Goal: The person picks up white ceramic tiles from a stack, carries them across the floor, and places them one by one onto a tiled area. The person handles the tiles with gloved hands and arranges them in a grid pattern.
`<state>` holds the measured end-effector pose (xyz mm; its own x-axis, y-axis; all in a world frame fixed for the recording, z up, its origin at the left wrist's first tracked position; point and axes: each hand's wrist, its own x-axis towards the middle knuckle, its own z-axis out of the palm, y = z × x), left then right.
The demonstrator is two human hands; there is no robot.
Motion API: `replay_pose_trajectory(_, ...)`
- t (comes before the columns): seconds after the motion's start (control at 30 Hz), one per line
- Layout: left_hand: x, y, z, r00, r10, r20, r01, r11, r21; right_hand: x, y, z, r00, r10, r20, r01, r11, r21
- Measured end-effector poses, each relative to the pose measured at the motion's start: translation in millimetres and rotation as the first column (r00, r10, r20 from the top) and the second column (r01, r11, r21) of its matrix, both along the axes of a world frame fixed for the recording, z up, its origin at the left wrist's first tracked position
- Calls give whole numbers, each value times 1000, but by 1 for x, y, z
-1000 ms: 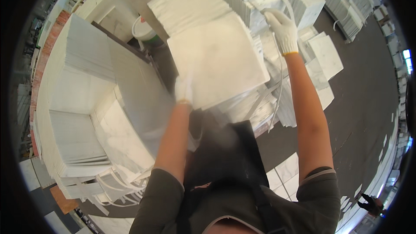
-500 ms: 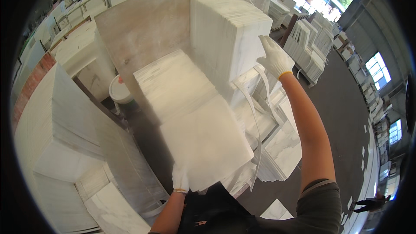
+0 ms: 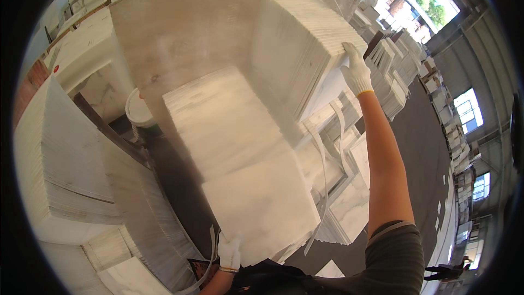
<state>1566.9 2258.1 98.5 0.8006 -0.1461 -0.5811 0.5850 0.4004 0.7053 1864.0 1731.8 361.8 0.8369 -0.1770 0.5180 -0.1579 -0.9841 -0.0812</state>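
Note:
My right hand [image 3: 357, 71], in a white knit glove, is at the upper near corner of a tall stack of upright white marble slabs [image 3: 284, 49]. Its fingertips meet the slab edge, and the thumb is spread away from them. Near my body, my gloved left hand [image 3: 230, 254] lies against the near left corner of a pale marble slab [image 3: 262, 202], fingers stretched along it. That slab sits at the near end of a lower block of slabs [image 3: 218, 120] with streaked edges on top.
A brown panel [image 3: 185, 27] stands behind the stacks. At left are a white bucket [image 3: 139, 110] and more slab stacks [image 3: 82, 153]. Loose white straps [image 3: 323, 175] hang over slabs beside my right arm. Dark floor [image 3: 417, 147] stretches to the right; a person [image 3: 445, 271] is far off.
My right hand has gone from spread out beside the tall stack to its upper near corner. The view has shifted; my left hand stays by the near slab, now lower in the picture.

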Motion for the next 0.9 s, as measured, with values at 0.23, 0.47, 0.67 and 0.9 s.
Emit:
replay_pose_trajectory(0.23,0,-2,17,997,-44,58,44,999,9,-14,-3,5,1000,-13,-6,13,999,43)
replay_pose_trajectory(0.47,-2,-1,15,989,-46,140,29,992,122,-52,-9,65,854,-154,-497,-19,946,-324)
replay_pose_trajectory(0.67,-3,-3,11,983,-15,180,2,997,72,-125,-13,65,743,-142,-654,-182,898,-401)
replay_pose_trajectory(0.9,-1,3,13,969,-156,193,112,968,223,-176,26,111,783,-251,-569,54,939,-340)
